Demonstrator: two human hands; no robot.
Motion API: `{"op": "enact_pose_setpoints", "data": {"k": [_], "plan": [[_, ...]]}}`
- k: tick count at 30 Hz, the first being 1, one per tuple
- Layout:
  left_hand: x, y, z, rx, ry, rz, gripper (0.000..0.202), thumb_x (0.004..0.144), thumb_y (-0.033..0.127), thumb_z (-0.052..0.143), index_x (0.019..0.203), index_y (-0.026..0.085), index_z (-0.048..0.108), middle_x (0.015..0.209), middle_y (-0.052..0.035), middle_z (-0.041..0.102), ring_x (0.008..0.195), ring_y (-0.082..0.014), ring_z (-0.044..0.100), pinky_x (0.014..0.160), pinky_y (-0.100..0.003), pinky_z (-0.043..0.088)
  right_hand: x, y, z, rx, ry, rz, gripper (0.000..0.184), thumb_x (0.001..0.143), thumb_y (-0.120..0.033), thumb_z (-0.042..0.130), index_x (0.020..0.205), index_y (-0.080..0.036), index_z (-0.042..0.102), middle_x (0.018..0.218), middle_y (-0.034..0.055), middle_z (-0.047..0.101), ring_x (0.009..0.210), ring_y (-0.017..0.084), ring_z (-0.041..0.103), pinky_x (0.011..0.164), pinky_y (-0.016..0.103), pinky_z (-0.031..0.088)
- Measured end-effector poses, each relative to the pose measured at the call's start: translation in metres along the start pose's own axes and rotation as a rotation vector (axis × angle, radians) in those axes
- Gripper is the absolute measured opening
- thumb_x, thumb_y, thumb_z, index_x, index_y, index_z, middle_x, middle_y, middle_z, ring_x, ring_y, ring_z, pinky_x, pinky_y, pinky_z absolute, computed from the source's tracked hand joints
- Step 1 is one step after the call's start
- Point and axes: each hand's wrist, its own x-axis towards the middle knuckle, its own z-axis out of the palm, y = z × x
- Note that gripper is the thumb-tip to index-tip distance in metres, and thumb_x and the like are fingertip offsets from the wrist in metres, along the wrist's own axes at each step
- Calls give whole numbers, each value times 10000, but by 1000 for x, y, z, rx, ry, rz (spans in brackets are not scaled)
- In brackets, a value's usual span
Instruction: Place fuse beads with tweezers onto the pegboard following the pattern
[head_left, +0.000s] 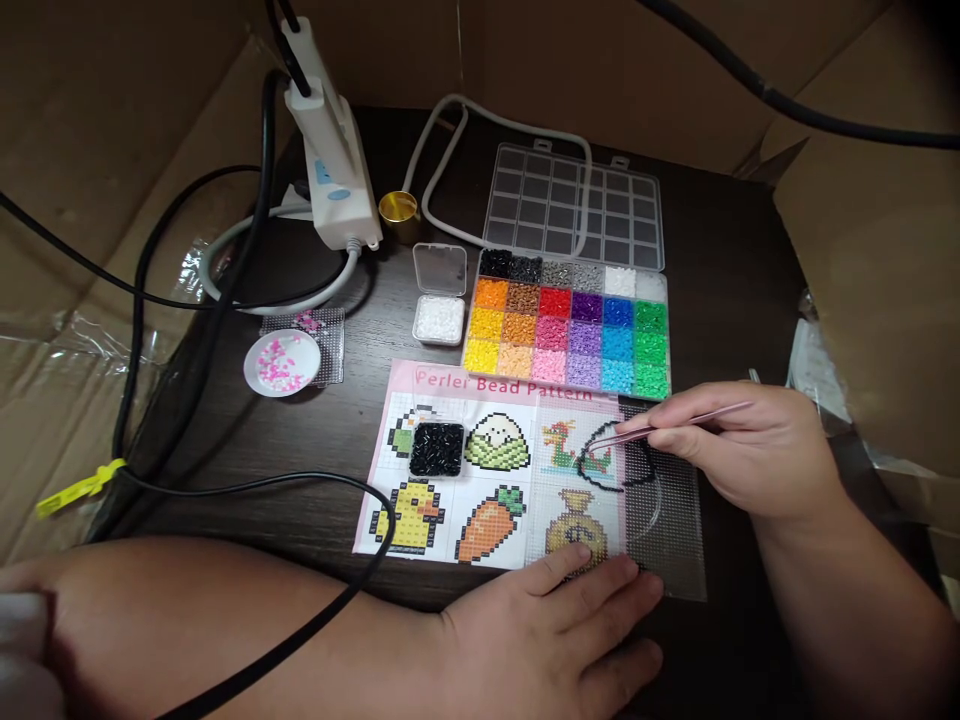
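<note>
My right hand (757,450) pinches pink tweezers (690,418), whose tips reach over a clear pegboard (667,540). On that board a curved outline of black beads (628,487) stands. The pegboard overlaps the right side of a printed Perler Bead Pattern sheet (491,530). Fingers outstretched, my left hand (585,630) lies flat across the lower edge of the board and sheet. A small clear box of black beads (437,449) rests on the sheet. Whether a bead sits between the tweezer tips is too small to tell.
Behind the sheet is a sectioned case of coloured beads (568,322), its clear lid (576,205) folded back. Left of it are a box of white beads (439,318), a gold cup (399,210), a dish (281,362) and a power strip (330,150). A black cable (322,620) crosses my left forearm.
</note>
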Motion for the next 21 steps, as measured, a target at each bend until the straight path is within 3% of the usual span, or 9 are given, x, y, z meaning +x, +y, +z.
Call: {"op": "enact_pose_setpoints", "data": {"k": [21], "plan": [[0, 0, 1, -31, -34, 2, 418, 1026, 396, 423, 1400, 317, 591, 1541, -43, 504, 1411, -223, 470, 1186, -399, 279, 1, -1, 0, -8, -17, 19, 33, 789, -240, 825, 783, -257, 797, 800, 28, 810, 715, 207, 788, 632, 265, 665]]}}
